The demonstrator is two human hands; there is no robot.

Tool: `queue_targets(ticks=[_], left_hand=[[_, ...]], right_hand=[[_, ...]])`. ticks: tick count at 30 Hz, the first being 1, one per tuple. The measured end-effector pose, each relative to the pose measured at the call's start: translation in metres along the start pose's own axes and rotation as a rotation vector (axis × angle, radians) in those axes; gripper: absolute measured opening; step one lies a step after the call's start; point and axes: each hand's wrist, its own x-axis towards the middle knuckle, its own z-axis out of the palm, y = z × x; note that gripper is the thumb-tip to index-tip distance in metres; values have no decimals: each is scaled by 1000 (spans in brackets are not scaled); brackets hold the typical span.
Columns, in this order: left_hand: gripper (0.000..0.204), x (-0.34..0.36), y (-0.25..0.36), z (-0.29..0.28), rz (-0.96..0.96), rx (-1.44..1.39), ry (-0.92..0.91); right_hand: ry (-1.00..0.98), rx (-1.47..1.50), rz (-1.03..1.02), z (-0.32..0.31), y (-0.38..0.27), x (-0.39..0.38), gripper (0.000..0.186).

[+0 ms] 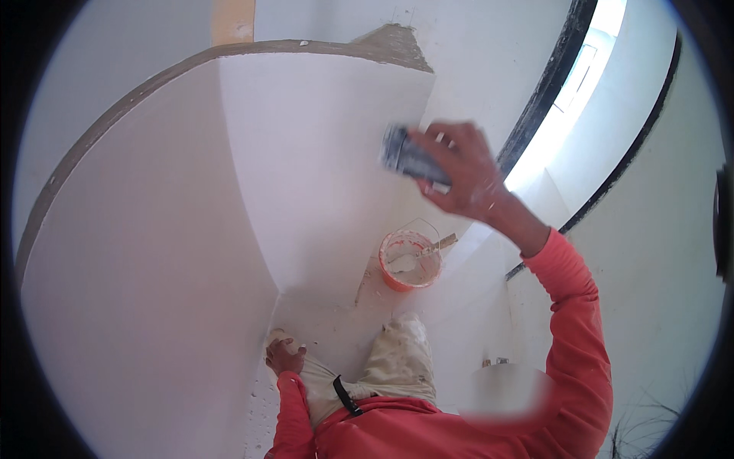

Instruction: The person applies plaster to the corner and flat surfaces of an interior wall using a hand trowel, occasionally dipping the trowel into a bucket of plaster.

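Note:
Raised in front of the white wall panel (329, 138), my right hand (466, 172) is closed around a dark grey sanding block (413, 157). The block's far end looks whitish, and motion blurs its edges. Whether it touches the wall, I cannot tell. White dust or paste marks the right wrist. Down at the lower left, my left hand (285, 356) lies on my left knee over pale trousers (397, 356), its fingers somewhat apart and holding nothing. An orange bucket (401, 284) with whitish paste stands below the right hand, a wooden-handled tool (443, 243) leaning in it.
A grey unpainted ledge (252, 47) curves along the top of the low wall, ending in a rough cement patch (397, 46). At right runs a black-edged frame (547, 84) beside a bright opening. Small debris lies on the pale floor (329, 310).

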Motion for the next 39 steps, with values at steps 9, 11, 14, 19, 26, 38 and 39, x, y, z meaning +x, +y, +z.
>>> queue_targets(ticks=[9,11,14,19,26,38,39], left_hand=[[47,0,-1,2,34,-17,12],[47,-2,0,2,23,-3,11],[47,1,-2,1,28,-45,2],[48,-2,-4,2,15,-42,6],[46,-3,2,-2,18,-33,-6],[47,-3,6,-7,8,-15,-61],[47,-4,10,-8,-4,-4,-87]], right_hand=[[197,-162,33,-20,10,15,69],[130,-112,-13,-10,11,9,67],[-102,-37,-78,15,-7,-17,69],[96,-207,-106,12,5,-11,76],[410,-270,-55,-50,33,41,69],[-185,59,-154,45,-23,-56,68],[-94,21,-150,40,-21,-52,68]])
